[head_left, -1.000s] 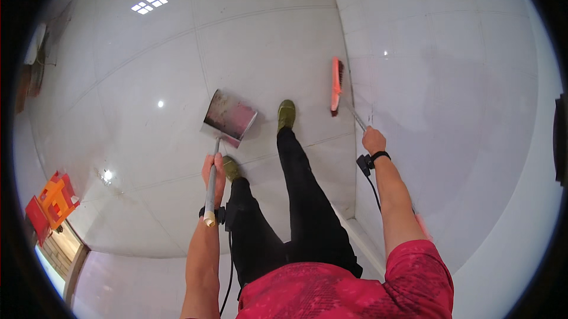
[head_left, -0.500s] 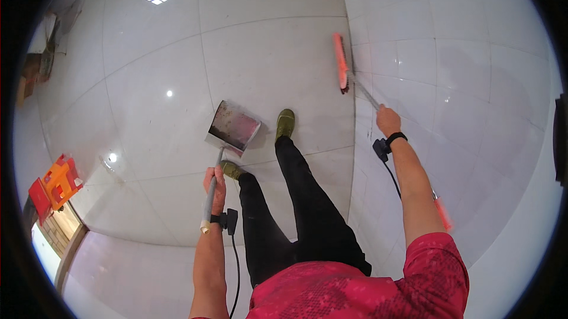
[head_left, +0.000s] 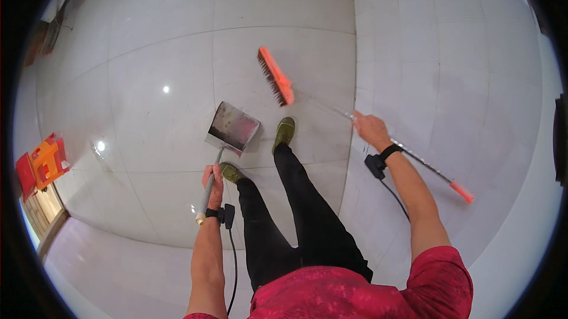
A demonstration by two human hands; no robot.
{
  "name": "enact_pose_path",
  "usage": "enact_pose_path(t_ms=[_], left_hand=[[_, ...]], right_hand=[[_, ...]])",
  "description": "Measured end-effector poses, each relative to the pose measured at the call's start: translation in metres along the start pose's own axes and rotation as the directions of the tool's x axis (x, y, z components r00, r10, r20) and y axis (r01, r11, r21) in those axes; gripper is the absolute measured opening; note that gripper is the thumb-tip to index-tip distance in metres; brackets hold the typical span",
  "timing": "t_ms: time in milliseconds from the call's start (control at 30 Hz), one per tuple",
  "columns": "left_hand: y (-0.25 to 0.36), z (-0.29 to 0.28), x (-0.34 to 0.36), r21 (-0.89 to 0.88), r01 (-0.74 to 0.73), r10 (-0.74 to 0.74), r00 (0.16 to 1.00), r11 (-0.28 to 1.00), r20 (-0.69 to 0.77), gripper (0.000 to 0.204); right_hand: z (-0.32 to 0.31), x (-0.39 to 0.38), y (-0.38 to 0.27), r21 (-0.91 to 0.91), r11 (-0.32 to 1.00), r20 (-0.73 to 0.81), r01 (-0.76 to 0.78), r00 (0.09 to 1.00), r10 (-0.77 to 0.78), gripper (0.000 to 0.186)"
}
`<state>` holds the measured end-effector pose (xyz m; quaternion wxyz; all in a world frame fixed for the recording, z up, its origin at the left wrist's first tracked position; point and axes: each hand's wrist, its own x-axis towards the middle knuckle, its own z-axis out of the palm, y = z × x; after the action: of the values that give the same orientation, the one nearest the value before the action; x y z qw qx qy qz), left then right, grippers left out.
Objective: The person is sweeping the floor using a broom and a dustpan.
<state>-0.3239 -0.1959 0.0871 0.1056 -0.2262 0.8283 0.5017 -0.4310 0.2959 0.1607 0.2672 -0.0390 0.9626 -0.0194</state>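
My left hand (head_left: 213, 181) is closed round the grey handle of a dustpan (head_left: 234, 126). The pan is metal and stained inside, with dark and pinkish marks; it rests near the floor in front of my left foot. In my right hand (head_left: 371, 129) is the long shiny handle of a broom, gripped partway along. Its orange head (head_left: 276, 76) with dark bristles is over the floor beyond my feet, up and to the right of the dustpan and apart from it. The handle's orange end (head_left: 461, 191) sticks out behind my right wrist.
Pale tiles cover the floor (head_left: 160, 129), and a white tiled wall (head_left: 449, 82) rises along the right. An orange and red plastic object (head_left: 44, 165) stands at the left edge. My green shoes (head_left: 284, 131) are close to the dustpan. Brownish items (head_left: 44, 38) sit at the far left.
The broom head has swept left from beside the wall's foot toward the dustpan. My right hand has moved a little left and nearer. The dustpan stays about where it was.
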Motion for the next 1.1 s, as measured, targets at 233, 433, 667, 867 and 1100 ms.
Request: enact_pose_path(t_ms=[233, 433, 667, 867, 1100], left_hand=[[-0.012, -0.007, -0.002, -0.066, 0.076, -0.076, 0.997, 0.995, 0.013, 0.030], [-0.035, -0.006, -0.012, -0.075, 0.068, -0.071, 0.997, 0.995, -0.032, 0.027], [-0.053, -0.012, -0.023, -0.133, 0.126, -0.139, 0.986, 0.983, -0.092, 0.028], [-0.044, -0.003, -0.015, -0.157, -0.078, 0.065, 0.994, 0.985, -0.085, 0.022], [-0.076, 0.013, -0.004, -0.175, -0.164, 0.137, 0.978, 0.971, -0.154, 0.024]], right_hand=[[-0.059, 0.133, 0.072, -0.311, 0.926, -0.250, -0.212, 0.959, 0.136, 0.024], [-0.050, 0.241, 0.097, -0.322, 0.865, -0.302, -0.385, 0.907, 0.292, 0.018], [0.000, 0.269, 0.009, -0.389, 0.916, -0.268, -0.097, 0.963, -0.012, 0.017], [0.032, 0.180, -0.060, -0.390, 0.896, -0.109, 0.210, 0.956, -0.271, 0.022], [0.070, 0.057, -0.163, -0.215, 0.927, 0.207, 0.308, 0.942, -0.265, 0.027]])
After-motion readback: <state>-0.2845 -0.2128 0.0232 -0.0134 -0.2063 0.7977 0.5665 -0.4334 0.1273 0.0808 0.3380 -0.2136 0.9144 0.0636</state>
